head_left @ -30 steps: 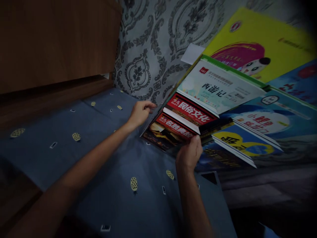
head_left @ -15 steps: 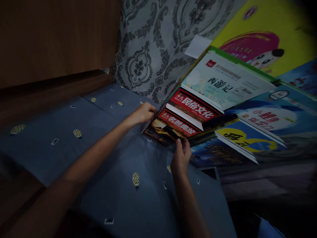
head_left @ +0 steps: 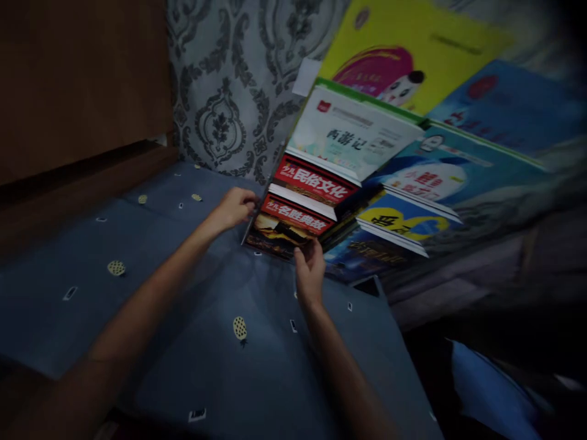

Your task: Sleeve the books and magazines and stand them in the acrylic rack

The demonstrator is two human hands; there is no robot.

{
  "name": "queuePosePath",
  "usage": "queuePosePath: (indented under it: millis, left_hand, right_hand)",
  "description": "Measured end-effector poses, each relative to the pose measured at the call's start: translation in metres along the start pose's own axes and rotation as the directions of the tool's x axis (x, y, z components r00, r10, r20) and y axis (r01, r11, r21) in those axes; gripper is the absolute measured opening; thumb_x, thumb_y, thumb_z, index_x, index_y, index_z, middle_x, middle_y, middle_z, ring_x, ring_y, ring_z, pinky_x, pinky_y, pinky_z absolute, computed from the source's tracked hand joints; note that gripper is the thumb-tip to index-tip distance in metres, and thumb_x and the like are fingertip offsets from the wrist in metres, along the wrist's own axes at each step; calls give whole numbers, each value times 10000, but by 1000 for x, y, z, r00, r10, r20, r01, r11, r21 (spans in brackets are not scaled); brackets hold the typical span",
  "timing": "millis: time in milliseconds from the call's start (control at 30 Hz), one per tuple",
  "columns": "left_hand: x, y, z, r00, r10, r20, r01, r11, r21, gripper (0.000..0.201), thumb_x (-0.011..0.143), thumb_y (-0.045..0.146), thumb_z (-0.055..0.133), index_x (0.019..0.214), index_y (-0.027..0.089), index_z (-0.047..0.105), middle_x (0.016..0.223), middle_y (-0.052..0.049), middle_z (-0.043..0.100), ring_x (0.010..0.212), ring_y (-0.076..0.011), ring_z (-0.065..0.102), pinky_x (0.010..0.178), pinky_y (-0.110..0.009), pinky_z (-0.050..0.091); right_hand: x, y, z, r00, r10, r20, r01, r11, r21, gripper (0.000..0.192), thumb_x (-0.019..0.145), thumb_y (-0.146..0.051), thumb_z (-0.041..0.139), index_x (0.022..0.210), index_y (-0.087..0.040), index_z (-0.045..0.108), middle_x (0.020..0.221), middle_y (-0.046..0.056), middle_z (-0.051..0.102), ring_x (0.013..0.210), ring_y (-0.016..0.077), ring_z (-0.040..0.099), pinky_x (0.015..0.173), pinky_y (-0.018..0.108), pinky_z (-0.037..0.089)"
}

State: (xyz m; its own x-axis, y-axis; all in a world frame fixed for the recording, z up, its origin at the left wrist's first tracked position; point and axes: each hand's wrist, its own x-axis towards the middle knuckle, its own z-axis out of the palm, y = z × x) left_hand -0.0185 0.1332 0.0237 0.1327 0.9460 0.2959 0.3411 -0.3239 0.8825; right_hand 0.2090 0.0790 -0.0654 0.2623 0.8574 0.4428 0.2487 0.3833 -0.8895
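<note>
Two staggered stacks of picture books lean against the wall. At the front of the left stack is a dark-covered book with a red title band [head_left: 287,223]. My left hand [head_left: 235,209] is closed at this book's left edge, fingertips partly hidden. My right hand [head_left: 310,275] pinches its lower right edge between thumb and fingers. Behind it stand another red-banded book [head_left: 312,183], a white book with a green top edge [head_left: 353,137] and a tall yellow book [head_left: 440,49]. To the right is the second stack, with a yellow-and-blue book [head_left: 408,223] near its front.
A blue-grey cloth with pineapple prints [head_left: 197,330] covers the surface under my arms. Brown wooden furniture [head_left: 82,79] rises on the left, beside patterned wallpaper [head_left: 220,122]. Something light blue [head_left: 490,385] lies beyond the surface's right edge.
My view has turned to the right, so the books and hands appear further left. Both hands keep their places at the front book, and the stacks look unmoved.
</note>
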Motion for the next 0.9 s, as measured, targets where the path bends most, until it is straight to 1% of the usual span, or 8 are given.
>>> queuePosePath:
  millis: [33, 100, 167, 300, 400, 533, 667, 900]
  left_hand:
    - [-2, 3, -2, 993, 86, -82, -80, 994, 78, 312, 772, 108, 521, 930, 188, 778, 869, -59, 768, 750, -208, 709, 759, -360, 604]
    - [-9, 14, -5, 922, 298, -249, -231, 936, 265, 269, 837, 162, 544, 981, 201, 768, 920, -69, 772, 825, -222, 702, 840, -364, 582]
    - [-21, 30, -4, 844, 448, -294, -309, 855, 417, 284, 894, 196, 520, 1068, 214, 744, 1014, -69, 765, 932, -236, 697, 887, -368, 562]
    - [-45, 61, 16, 765, 626, -153, -432, 675, 599, 367, 951, 186, 447, 1242, 196, 671, 1167, -105, 727, 1125, -276, 649, 1029, -450, 506]
    - [-49, 67, 41, 733, 679, -41, -500, 578, 645, 427, 976, 204, 456, 1386, 199, 575, 1349, -131, 658, 1302, -295, 572, 1143, -510, 418]
    - [-38, 64, 68, 719, 695, 23, -514, 508, 691, 466, 1001, 258, 469, 1462, 196, 504, 1473, -154, 574, 1415, -314, 488, 1218, -576, 284]
    - [-27, 63, 83, 736, 676, 34, -464, 467, 753, 464, 1020, 313, 438, 1457, 173, 508, 1470, -171, 574, 1412, -320, 492, 1215, -585, 263]
    - [-27, 69, 92, 799, 601, 16, -335, 423, 842, 467, 1039, 356, 371, 1382, 106, 565, 1402, -211, 614, 1351, -321, 535, 1201, -543, 276]
  right_hand:
    - [-6, 0, 0, 1000, -23, -4, 23, 1000, -21, 648, 875, -434, 579, 1446, -153, 456, 1474, 175, 553, 1389, 273, 509, 1190, 539, 352]
    - [-20, 1, -4, 998, -57, -3, 56, 994, -91, 645, 938, -415, 525, 1516, -164, 391, 1561, 177, 467, 1451, 260, 445, 1216, 527, 319]
    - [-36, 2, -11, 996, -84, 24, 87, 980, -181, 634, 972, -399, 502, 1550, -181, 360, 1589, 167, 437, 1471, 260, 423, 1223, 529, 317]
    - [-63, 5, -35, 966, -167, 198, 217, 939, -266, 602, 1015, -340, 450, 1591, -222, 316, 1599, 131, 439, 1489, 244, 406, 1218, 509, 364]
    - [-71, 6, -59, 929, -225, 292, 308, 909, -280, 602, 1029, -282, 413, 1613, -259, 269, 1609, 101, 430, 1492, 233, 403, 1212, 497, 393]
    - [-73, 6, -91, 916, -236, 326, 336, 894, -297, 607, 1024, -248, 416, 1615, -270, 274, 1582, 90, 473, 1460, 249, 454, 1187, 500, 441]
    - [-74, 3, -113, 916, -228, 330, 326, 902, -283, 611, 1023, -227, 419, 1614, -279, 274, 1573, 80, 487, 1450, 253, 468, 1177, 500, 459]
    - [-77, -5, -121, 901, -172, 398, 283, 929, -239, 619, 1009, -162, 398, 1611, -234, 276, 1568, 110, 484, 1459, 243, 450, 1202, 501, 426]
